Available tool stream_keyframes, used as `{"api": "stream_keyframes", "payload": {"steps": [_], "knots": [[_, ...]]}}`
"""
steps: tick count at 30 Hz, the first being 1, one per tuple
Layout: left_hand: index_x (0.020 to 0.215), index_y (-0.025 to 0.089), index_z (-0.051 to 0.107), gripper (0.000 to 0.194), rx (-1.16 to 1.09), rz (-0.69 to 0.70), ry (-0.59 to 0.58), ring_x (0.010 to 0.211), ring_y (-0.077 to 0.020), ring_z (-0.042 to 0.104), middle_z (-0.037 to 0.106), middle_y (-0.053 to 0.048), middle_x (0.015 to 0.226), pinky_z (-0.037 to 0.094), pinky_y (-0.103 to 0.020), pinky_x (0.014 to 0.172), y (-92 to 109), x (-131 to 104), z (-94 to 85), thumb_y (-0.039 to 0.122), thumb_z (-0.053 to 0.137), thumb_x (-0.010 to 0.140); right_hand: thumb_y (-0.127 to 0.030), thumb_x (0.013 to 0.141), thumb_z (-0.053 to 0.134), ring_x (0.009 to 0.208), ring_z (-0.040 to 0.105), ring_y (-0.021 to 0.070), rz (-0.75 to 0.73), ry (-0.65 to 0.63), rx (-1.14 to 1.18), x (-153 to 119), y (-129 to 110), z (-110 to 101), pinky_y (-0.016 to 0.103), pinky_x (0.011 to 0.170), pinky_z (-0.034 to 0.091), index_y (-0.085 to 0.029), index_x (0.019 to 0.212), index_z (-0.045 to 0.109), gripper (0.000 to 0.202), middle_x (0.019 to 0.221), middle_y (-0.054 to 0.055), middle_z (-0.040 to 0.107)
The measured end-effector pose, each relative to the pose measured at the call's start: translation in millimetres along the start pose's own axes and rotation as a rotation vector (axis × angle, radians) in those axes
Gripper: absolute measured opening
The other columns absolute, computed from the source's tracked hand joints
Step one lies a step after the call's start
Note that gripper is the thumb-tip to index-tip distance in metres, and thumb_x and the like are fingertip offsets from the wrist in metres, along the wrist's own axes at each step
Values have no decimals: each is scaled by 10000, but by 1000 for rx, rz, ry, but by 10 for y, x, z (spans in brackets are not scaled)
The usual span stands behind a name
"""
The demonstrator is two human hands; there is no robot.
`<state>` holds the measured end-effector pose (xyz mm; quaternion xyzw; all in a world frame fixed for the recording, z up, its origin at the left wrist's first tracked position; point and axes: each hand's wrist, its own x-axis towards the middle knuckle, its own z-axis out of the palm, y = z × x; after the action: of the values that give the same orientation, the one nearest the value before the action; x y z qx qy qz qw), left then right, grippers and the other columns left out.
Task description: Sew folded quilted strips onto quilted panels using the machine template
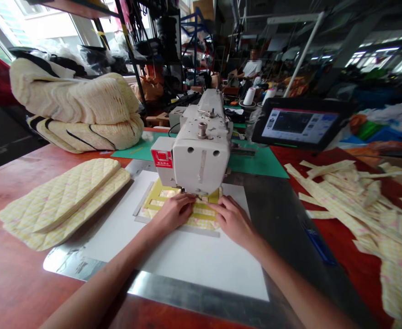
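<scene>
Now we touch the yellow template (155, 192) at twelve o'clock: right hand (231, 219), fingers apart; left hand's (177, 212), we can't tell.

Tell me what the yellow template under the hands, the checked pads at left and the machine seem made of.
Template: perhaps plastic, matt; it looks flat, thin and evenly coloured.
Pads: padded cloth, soft and matt, from the puffed, stitched diamonds.
Machine: likely painted metal, smooth, with a bare metallic knob on top.

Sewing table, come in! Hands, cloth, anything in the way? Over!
Left hand and right hand: both at yellow frame. Patterned cloth: beneath frame, showing through slots. In the way: sewing machine head, hiding part of frame.
</scene>
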<state>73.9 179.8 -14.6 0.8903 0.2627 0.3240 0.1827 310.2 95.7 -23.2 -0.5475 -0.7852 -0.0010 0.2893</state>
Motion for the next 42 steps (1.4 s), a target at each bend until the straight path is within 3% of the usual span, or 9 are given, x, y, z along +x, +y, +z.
{"api": "stream_keyframes", "payload": {"steps": [6,10,20,31,42], "knots": [[1104,166,758,269,66,-74,-1,832,-195,719,759,-94,960,594,-303,800,-66,46,-31,147,548,937,-39,919,532,939,618,233,-40,31,43,94,36,21,391,879,579,-264,1222,738,430,955,61,646],[1093,159,760,263,57,-75,8,788,-180,701,718,-84,913,580,-284,768,-122,18,-102,155,549,937,-38,928,526,960,628,233,-42,8,48,139,-52,47,381,892,577,-244,1213,735,409,968,64,657],[1074,184,738,242,-43,-48,-4,1047,-211,715,747,-101,1155,566,-334,965,-3,-133,-178,138,528,962,-31,924,508,919,640,230,-32,18,83,58,-213,46,369,856,578,-213,1124,744,359,926,63,638],[1083,175,710,247,-91,-27,-3,1047,-198,686,720,-98,1129,547,-321,957,109,-88,-4,103,505,966,-63,936,514,876,669,217,36,40,121,-9,-102,18,350,830,568,-202,983,753,281,941,63,655],[1120,172,705,242,-16,9,-28,1122,-218,679,707,-122,1214,559,-366,1009,171,-123,-40,129,512,980,-73,902,523,827,676,190,102,85,302,33,-44,-19,322,773,556,-211,973,734,261,960,59,672]]}}
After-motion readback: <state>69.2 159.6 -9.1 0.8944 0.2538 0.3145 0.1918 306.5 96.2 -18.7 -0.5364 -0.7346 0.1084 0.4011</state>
